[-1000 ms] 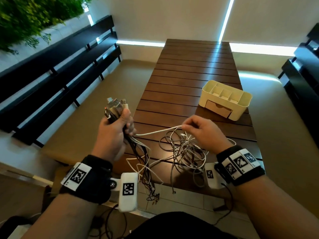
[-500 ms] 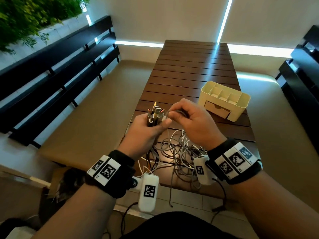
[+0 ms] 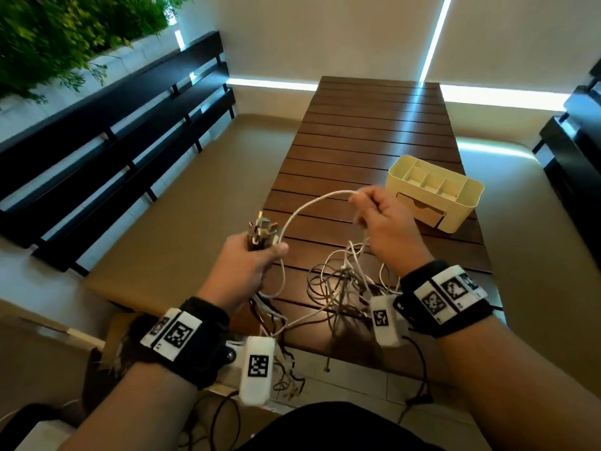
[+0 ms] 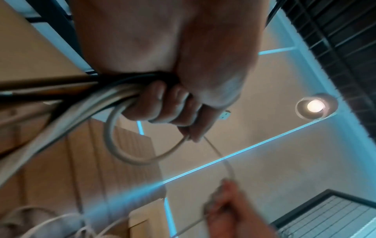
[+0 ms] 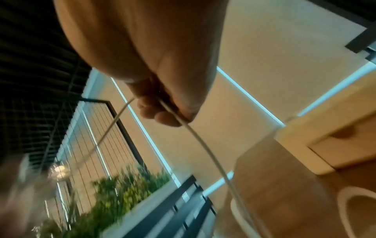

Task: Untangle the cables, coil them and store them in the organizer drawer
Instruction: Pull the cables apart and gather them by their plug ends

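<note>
Up above the near end of the slatted wooden table (image 3: 367, 138), the left hand (image 3: 247, 265) is clenched around a bundle of cable ends (image 3: 261, 231), whose plugs stick up out of the fist while the cords hang down past the table edge. From that bundle a white cable (image 3: 312, 203) arches rightward to the right hand (image 3: 387, 222), which pinches it between thumb and curled fingers; the right wrist view shows the cord running across the fingertips (image 5: 162, 119). Below and between both hands, the tangled cables (image 3: 344, 281) lie heaped on the near part of the table, seemingly a mix of white and darker cords. A cream organizer (image 3: 455, 196) stands to the right, just beyond the right hand, its drawer (image 3: 419, 209) closed.
</note>
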### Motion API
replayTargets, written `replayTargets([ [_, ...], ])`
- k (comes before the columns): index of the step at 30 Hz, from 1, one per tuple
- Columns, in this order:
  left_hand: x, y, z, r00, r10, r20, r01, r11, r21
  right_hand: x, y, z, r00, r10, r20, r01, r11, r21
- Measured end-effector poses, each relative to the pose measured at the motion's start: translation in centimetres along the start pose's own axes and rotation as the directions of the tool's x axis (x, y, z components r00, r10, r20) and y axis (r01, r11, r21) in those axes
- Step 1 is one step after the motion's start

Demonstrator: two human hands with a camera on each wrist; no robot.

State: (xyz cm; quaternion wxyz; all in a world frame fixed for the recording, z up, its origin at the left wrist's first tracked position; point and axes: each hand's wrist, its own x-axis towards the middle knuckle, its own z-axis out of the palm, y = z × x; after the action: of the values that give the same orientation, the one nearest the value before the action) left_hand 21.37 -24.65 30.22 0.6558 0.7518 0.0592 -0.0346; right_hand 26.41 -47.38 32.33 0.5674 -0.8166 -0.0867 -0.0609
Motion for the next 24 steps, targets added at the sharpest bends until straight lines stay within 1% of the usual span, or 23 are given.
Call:
replayTargets([
  [1,-0.2,-0.8,0.5,1.000,-0.019,0.004,0.019,0.996,0.083,0.6,-1.0,-0.5,0.997,-0.075,-0.031,0.075,0.997,0.015],
  [2,-0.4,-1.3,1.0,0.999,-0.028,0.019,0.025,0.987,0.160,1.0,-1.8,-0.8,0.988,-0.148,-0.032,0.149,0.989,0.021],
  [3,-0.6,-1.5,1.4,0.999,-0.033,0.038,0.024,0.975,0.221,1.1,-2.3,-0.8,0.978,-0.209,-0.006,0.209,0.978,0.008],
  [5,-0.8,-1.4,1.7,0.999,-0.019,0.037,0.008,0.960,0.281,1.0,-1.9,-0.4,0.959,-0.269,0.088,0.277,0.957,-0.090],
  [7,-0.9,-0.8,1.3,0.998,0.017,-0.056,-0.003,0.971,0.241,0.6,-0.1,0.2,0.951,-0.247,0.185,0.284,0.935,-0.213],
  [10,-0.8,0.1,0.0,0.969,0.041,-0.243,-0.010,0.992,0.127,-0.2,2.8,0.7,0.941,-0.138,0.310,0.260,0.879,-0.400],
  [12,-0.5,0.5,-0.6,0.945,0.084,-0.317,-0.048,0.992,0.120,-0.7,3.7,0.9,0.926,-0.106,0.364,0.290,0.817,-0.499],
  [13,-0.5,0.8,-0.6,0.938,0.110,-0.328,-0.072,0.989,0.126,-0.9,3.8,1.0,0.921,-0.103,0.376,0.302,0.797,-0.523],
  [14,-0.5,1.0,-0.5,0.939,0.127,-0.321,-0.088,0.987,0.134,-1.0,3.8,1.0,0.919,-0.106,0.380,0.308,0.793,-0.526],
  [15,-0.4,1.2,-0.1,0.948,0.138,-0.287,-0.099,0.984,0.148,-1.0,3.6,1.1,0.917,-0.122,0.380,0.317,0.800,-0.509],
  [17,-0.4,1.6,1.0,0.976,0.151,-0.154,-0.117,0.971,0.211,-1.0,2.8,1.5,0.905,-0.191,0.381,0.358,0.826,-0.435],
  [19,0.0,1.5,2.0,0.989,0.145,-0.033,-0.134,0.965,0.227,-1.2,1.8,2.0,0.879,-0.300,0.371,0.431,0.833,-0.347],
  [21,0.5,1.4,2.5,0.990,0.123,0.066,-0.134,0.970,0.203,-1.3,1.0,2.2,0.860,-0.386,0.333,0.481,0.832,-0.278],
  [24,1.1,1.5,2.3,0.977,0.109,0.182,-0.149,0.963,0.225,-1.2,0.6,1.9,0.867,-0.427,0.258,0.486,0.839,-0.243],
])
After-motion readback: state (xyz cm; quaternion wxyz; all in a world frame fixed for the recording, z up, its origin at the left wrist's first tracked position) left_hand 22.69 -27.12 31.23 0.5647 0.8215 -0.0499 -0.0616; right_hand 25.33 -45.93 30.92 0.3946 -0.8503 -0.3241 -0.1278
